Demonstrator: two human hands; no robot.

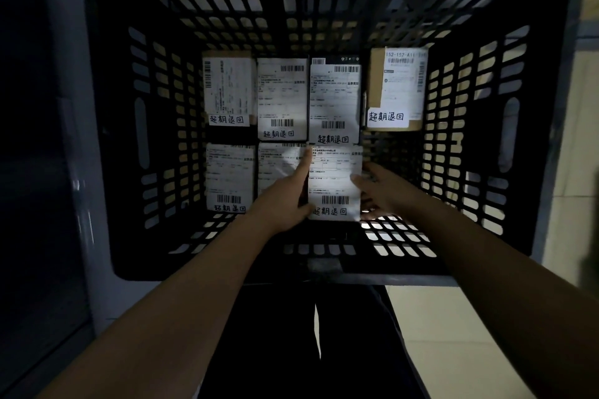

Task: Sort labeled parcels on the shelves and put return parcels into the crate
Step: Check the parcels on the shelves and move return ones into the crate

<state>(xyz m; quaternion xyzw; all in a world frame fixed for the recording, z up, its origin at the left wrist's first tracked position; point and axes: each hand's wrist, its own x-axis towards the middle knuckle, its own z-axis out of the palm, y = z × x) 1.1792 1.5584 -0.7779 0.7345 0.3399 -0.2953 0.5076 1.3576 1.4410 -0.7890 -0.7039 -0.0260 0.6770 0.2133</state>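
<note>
Both my bare arms were stretched forward and down, angling in toward each other. My left hand [285, 201] gripped the parcel [334, 181] at its left edge, index finger [303, 165] straight along that edge and thumb on the lower corner. My right hand [385, 191] pinched the right edge, thumb on top, the other fingers curled underneath.

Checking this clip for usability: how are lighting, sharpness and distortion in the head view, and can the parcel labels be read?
Head view: underexposed, black crate losing detail; white parcel labels stand out, handwritten marks legible, fine print not; the held parcel between left hand and right hand is sharp; wide-angle distortion bows the crate walls.
</note>
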